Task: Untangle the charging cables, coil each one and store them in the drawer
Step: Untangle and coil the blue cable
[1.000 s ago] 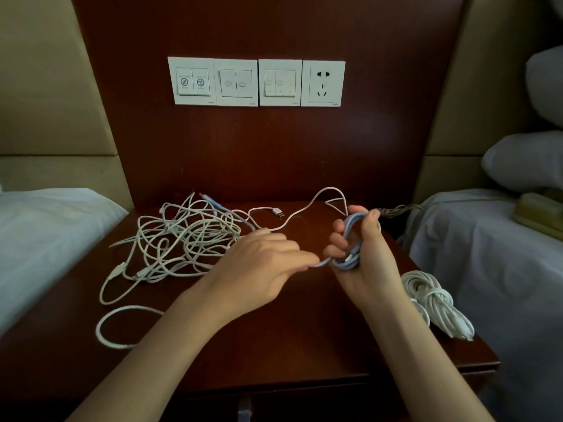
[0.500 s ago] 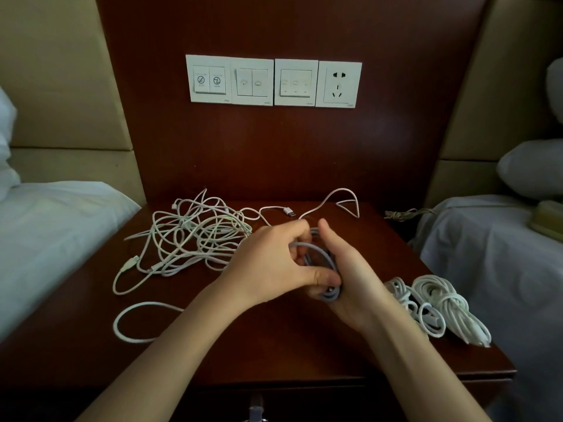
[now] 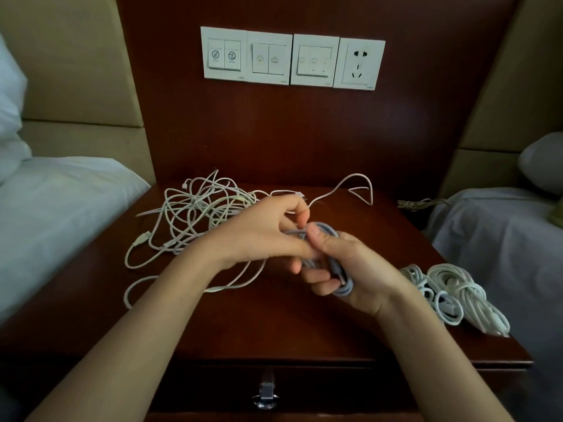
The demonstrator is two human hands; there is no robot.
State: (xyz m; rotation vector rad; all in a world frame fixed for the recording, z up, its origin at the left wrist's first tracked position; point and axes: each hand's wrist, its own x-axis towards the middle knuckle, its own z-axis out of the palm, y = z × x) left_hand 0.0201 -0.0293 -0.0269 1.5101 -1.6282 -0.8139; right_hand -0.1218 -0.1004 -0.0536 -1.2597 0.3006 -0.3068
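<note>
Both hands meet above the middle of the counter [image 3: 274, 327]. The right hand [image 3: 359, 269] has its fingers [image 3: 318, 282] curled round the pale blue cable [image 3: 345, 290], which is wound into a small coil, and its thumb is pressed down on the loops. The left hand [image 3: 256, 236] reaches across, its fingers [image 3: 294, 251] curled in and pinching a strand of that same coil right beside the right thumb. Left of and beyond the left fingers sprawls the tangle of white cables [image 3: 192, 211], with one loose loop passing under the left wrist. Out past the right wrist, two coiled white cables [image 3: 457, 295] lie side by side near the counter's edge. Nearer the person than the fingers, the drawer [image 3: 335, 388] is closed, handle [image 3: 265, 394] at its front. Well beyond the fingertips, a switch panel [image 3: 292, 57] sits on the dark wood wall.
</note>
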